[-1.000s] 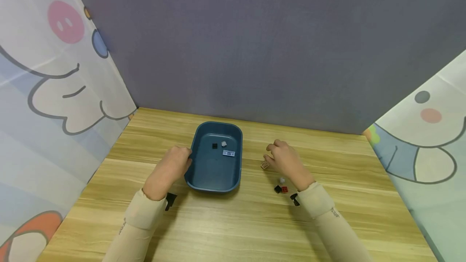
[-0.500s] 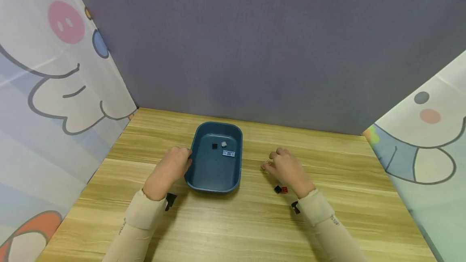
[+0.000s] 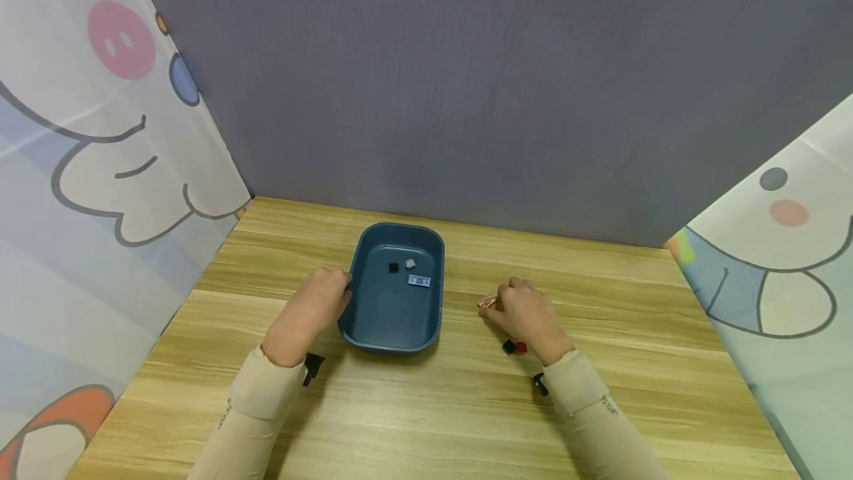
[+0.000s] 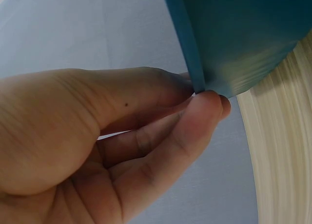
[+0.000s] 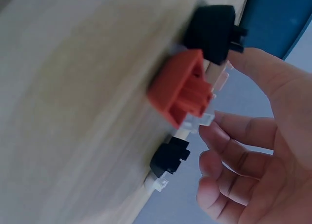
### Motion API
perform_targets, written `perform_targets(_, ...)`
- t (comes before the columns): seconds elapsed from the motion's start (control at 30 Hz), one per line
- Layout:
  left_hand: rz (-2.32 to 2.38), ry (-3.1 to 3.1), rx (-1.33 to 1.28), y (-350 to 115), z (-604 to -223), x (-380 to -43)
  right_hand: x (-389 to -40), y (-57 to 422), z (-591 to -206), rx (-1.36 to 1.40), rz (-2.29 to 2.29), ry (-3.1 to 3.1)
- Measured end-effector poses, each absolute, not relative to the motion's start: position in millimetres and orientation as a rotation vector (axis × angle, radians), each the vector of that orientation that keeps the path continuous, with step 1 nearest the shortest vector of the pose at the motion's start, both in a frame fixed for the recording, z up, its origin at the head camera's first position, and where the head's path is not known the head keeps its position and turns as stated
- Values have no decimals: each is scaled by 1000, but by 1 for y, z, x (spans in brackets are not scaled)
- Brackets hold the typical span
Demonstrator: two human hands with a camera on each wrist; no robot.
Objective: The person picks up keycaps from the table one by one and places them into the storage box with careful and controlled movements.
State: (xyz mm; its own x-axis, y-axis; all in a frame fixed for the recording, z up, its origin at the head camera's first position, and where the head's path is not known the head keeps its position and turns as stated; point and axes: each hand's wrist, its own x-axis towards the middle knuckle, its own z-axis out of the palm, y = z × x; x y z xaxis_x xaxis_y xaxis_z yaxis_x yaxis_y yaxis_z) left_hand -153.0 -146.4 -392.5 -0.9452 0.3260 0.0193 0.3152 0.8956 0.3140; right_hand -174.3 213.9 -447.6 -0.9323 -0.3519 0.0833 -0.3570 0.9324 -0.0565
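Note:
My left hand (image 3: 316, 306) grips the near left rim of a dark blue tray (image 3: 391, 332), thumb and fingers pinching its edge in the left wrist view. Inside lie a black keycap (image 3: 394, 267), a white keycap (image 3: 410, 264) and a longer pale blue printed keycap (image 3: 419, 281). To the right of the tray my right hand (image 3: 529, 313) has thumb and forefinger at a beige printed keycap (image 3: 487, 301), close over the table. A red keycap (image 5: 180, 90), its hollow underside showing, and a black keycap (image 5: 212, 33) stand between the right wrist camera and the fingers.
Beneath everything is a wood-grain table (image 3: 426, 421), backed by a grey panel (image 3: 426, 95). Another black keycap (image 5: 169, 156) and a translucent piece (image 5: 160, 182) show in the right wrist view. Printed cartoon sheets hang at both sides.
My right hand has drawn slightly down toward the beige keycap, which has turned a little and shows between thumb and forefinger. The white keycap beside the red one is now hidden. The left hand stays put.

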Motion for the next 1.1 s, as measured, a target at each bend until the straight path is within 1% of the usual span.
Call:
perform_targets(0.6,506,3026,510,-147,-392,-153,-178,212,-451,526,158,-3055)
perform_targets(0.87,517,3027,502,-147,-392,-153,-179,210,-445,535,251,-3049)
perform_targets(1.1,523,3018,488,-147,-392,-153,-179,201,-430,634,342,-2943)
